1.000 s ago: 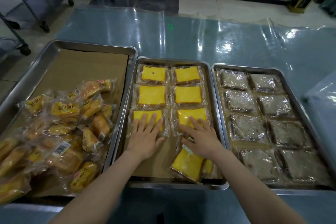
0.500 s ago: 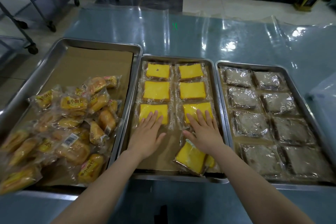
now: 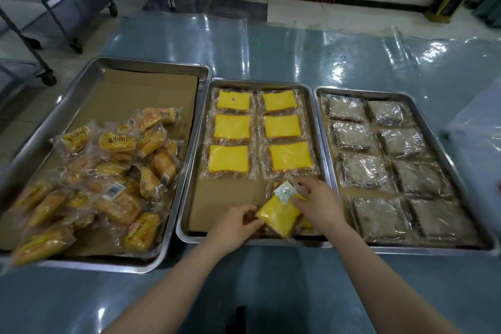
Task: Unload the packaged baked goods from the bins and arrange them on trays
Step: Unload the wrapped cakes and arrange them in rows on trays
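Left hand (image 3: pixel 235 221) pinches the 9 o'clock edge of the yellow cake packet (image 3: pixel 278 215); right hand (image 3: pixel 321 205) grips its 1 o'clock corner, at 5 o'clock in the middle tray (image 3: pixel 187 206).

**Yellow, Gold and Grey**

Six cake slices (image 3: pixel 231 127) show bright yellow tops and brown edges. The loose cake packet (image 3: pixel 276 217) is yellow too, its sachet (image 3: pixel 284 192) white with dark flecks. The buns (image 3: pixel 116 144) are golden-orange with red labels, the wrapped squares (image 3: pixel 360 171) mottled grey-brown, the tray liners (image 3: pixel 151 95) tan.
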`<state>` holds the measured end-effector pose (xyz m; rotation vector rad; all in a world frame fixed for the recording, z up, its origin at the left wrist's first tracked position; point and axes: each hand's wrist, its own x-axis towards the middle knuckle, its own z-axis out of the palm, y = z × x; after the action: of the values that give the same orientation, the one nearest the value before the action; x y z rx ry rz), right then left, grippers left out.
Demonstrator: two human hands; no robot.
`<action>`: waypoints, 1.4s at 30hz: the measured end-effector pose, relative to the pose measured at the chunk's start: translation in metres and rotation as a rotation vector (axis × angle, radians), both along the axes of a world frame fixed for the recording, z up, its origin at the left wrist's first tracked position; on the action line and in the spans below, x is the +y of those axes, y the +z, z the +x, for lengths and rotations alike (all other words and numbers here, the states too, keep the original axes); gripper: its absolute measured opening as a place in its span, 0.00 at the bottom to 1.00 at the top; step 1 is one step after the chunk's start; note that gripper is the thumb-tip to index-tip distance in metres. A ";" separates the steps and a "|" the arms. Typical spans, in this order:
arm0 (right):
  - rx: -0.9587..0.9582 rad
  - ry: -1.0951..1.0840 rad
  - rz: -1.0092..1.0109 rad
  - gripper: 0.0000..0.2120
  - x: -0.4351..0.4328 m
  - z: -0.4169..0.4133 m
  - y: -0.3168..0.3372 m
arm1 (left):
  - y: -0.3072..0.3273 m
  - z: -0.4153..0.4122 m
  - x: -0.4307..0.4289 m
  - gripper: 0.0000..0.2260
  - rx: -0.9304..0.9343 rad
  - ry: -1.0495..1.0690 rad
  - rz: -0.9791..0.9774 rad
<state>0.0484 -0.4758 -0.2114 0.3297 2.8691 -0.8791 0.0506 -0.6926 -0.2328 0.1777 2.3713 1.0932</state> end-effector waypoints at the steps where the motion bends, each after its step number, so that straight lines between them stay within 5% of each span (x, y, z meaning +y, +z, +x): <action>1: 0.010 -0.023 -0.052 0.19 -0.003 -0.001 0.002 | 0.000 0.000 0.002 0.17 -0.005 0.045 0.019; 5: 0.045 -0.142 -0.439 0.13 -0.021 -0.007 0.016 | 0.013 -0.008 -0.011 0.14 0.055 0.256 0.096; 8: 0.065 -0.107 -0.522 0.10 -0.038 -0.010 0.020 | 0.028 -0.013 -0.033 0.15 0.281 0.320 0.055; 16: 0.039 0.141 -0.100 0.14 -0.075 -0.008 -0.008 | 0.029 0.001 -0.084 0.16 0.739 0.039 -0.204; 23: 0.127 0.203 0.193 0.17 -0.036 0.004 -0.017 | 0.008 0.011 -0.087 0.19 0.588 -0.087 -0.381; 27: -0.004 0.275 0.331 0.35 -0.004 0.024 -0.025 | 0.007 0.005 -0.062 0.21 0.491 -0.232 -0.333; 35: -0.065 0.409 0.327 0.27 0.011 0.031 -0.025 | -0.012 0.003 -0.028 0.29 0.224 -0.425 -0.582; 42: 0.047 0.362 0.340 0.31 -0.002 0.025 -0.028 | -0.010 0.014 -0.025 0.29 0.273 -0.379 -0.589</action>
<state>0.0730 -0.4782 -0.2393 -0.1827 2.9742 -0.3409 0.0648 -0.7179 -0.2425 0.5597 2.6371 0.1856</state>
